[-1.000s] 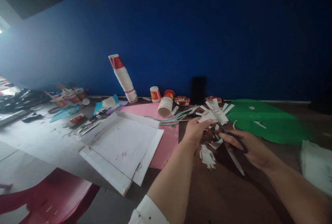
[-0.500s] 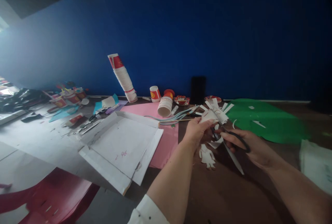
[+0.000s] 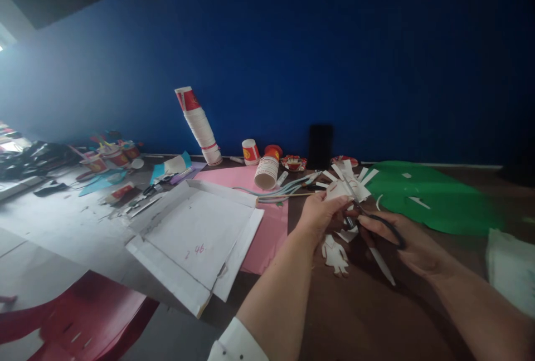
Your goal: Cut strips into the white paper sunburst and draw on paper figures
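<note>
Over the brown tabletop (image 3: 355, 316): I watched from afar, through the head camera, as two bare hands met above the white paper.
Left hand (image 3: 318, 213): closed in a narrow pinch, thumb on top, holding a white paper piece (image 3: 334, 190).
Right hand (image 3: 412, 241): curled around the black handle of the scissors (image 3: 392, 228), fingers through or about the loop; I could not tell which.
Scissors: pointed away from me, a blade crossing the white paper piece; I could not tell how far apart the blades stood.
White paper piece: just beyond the left thumb, with white strips (image 3: 368, 176) fanning out behind it.
Pale blade (image 3: 382, 266): slanted below the right hand; I could not make out what it belonged to.
Paper figure (image 3: 335, 258): flat on the tabletop, near the left hand on its right side.
Green sheet (image 3: 443, 210): beyond the right hand, small white scraps on it.
Pink sheet (image 3: 267, 233): left of the left forearm, partly under a shallow white box (image 3: 175, 233) bearing red handwriting.
Cups: a tall stack (image 3: 201, 130) leaned near the blue wall (image 3: 267, 60); one cup (image 3: 250, 152) stood upside down beside a toppled stack (image 3: 266, 174).
Red chair (image 3: 96, 316): at the lower left.
</note>
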{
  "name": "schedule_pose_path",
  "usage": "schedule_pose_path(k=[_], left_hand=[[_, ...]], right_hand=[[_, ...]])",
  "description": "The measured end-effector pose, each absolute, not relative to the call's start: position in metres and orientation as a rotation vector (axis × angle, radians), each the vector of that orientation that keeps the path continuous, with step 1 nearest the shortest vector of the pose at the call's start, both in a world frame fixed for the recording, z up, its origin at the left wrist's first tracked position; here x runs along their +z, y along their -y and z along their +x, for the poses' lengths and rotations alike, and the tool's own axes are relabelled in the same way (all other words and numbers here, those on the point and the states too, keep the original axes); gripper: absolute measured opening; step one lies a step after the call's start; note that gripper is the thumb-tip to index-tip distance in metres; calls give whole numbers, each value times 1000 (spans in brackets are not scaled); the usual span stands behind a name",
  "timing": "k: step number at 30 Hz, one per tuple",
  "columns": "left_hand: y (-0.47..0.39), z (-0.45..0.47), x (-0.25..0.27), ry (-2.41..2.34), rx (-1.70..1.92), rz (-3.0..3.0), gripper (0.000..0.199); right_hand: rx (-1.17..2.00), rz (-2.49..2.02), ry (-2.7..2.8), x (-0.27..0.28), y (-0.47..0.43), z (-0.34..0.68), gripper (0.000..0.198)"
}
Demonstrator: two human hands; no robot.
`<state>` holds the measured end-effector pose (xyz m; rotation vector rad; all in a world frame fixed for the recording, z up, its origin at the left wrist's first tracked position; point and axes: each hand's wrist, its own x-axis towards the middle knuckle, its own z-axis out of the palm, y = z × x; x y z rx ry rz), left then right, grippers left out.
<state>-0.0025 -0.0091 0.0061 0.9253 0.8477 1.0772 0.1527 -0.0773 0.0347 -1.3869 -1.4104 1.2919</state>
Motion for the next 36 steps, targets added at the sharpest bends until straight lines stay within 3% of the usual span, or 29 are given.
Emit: schedule_pose_path(k=[36], left_hand=[[13,-1,8,-825,1025,903,31]], right_hand=[[1137,-1462,1471,29,75,156,33]])
